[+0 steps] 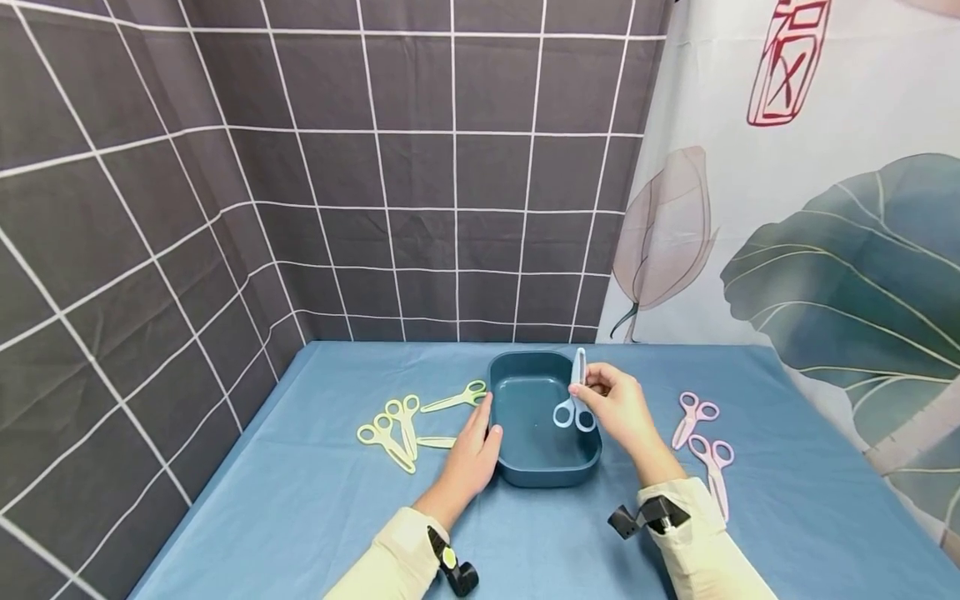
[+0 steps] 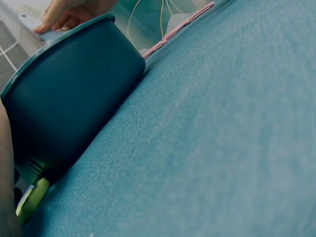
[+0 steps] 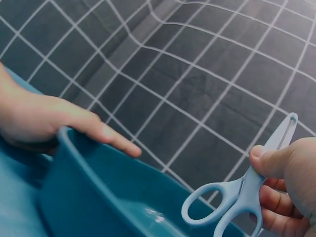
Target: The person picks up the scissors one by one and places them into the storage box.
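My right hand (image 1: 621, 408) pinches a pair of light blue scissors (image 3: 248, 190) between thumb and fingers. Their tip points up and the finger loops hang down over the right part of a teal rectangular tub (image 1: 543, 477). My left hand (image 1: 468, 458) rests against the tub's left side with its fingers fairly straight, one of them along the rim in the right wrist view. Near the left hand lie several yellow-green scissors (image 1: 406, 423); one pair (image 1: 436, 442) is partly hidden behind that hand.
Two pairs of pink scissors, an upper one (image 1: 687, 419) and a lower one (image 1: 716, 475), lie right of the tub near the right forearm. A blue cloth (image 1: 285, 508) covers the table. Behind hang a dark grid-patterned curtain (image 1: 412, 171) and a white leaf-print cloth (image 1: 727, 317).
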